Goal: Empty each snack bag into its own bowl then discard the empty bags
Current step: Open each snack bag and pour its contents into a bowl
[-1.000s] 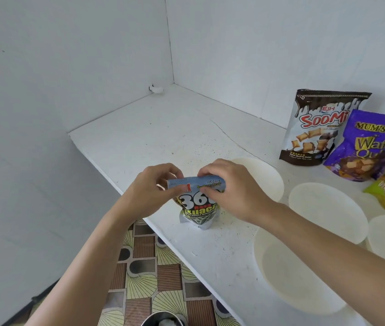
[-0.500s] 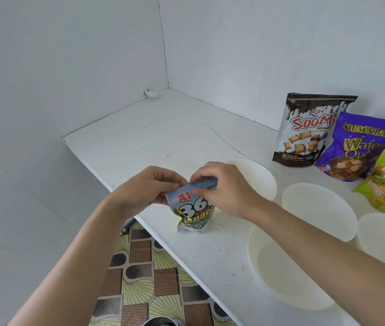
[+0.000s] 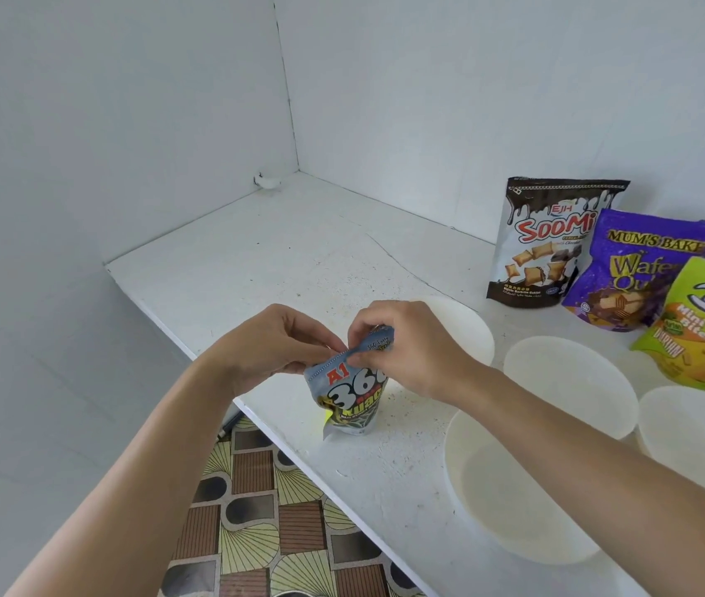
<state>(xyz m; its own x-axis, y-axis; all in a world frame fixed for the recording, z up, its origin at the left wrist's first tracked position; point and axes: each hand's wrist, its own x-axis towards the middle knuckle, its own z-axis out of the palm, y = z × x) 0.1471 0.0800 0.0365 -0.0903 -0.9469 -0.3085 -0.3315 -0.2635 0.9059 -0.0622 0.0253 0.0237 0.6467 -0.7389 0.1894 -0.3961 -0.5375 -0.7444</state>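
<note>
- Two grips work on one small snack bag [image 3: 353,402]. The left grip [image 3: 273,351] pinches the left part of its top seal. The right grip [image 3: 411,351] pinches the same seal just beside it, fingers curled over the top edge.
- The small snack bag stands upright on the white bench [image 3: 256,269], directly under both grips and near the bench's front edge. Its top strip is bent between the two grips; I cannot tell whether the seal is torn.
- Four white bowls show, all to the right of the grips:
  - the first bowl [image 3: 467,329] is partly hidden just behind the right grip;
  - the second bowl [image 3: 570,385] sits beyond the right forearm;
  - the third bowl [image 3: 510,501] lies partly under that forearm;
  - the fourth bowl [image 3: 695,428] is farthest right.
- Three more bags stand well to the right of the grips, by the back wall. They overlap in a row: the Soomi bag [image 3: 553,252], the purple wafer bag [image 3: 639,273] and the green mini-bites bag [image 3: 704,329].
- One small white object [image 3: 269,181] lies in the bench's far corner, well beyond the left grip.
- A patterned floor [image 3: 256,532] shows below the left forearm.
</note>
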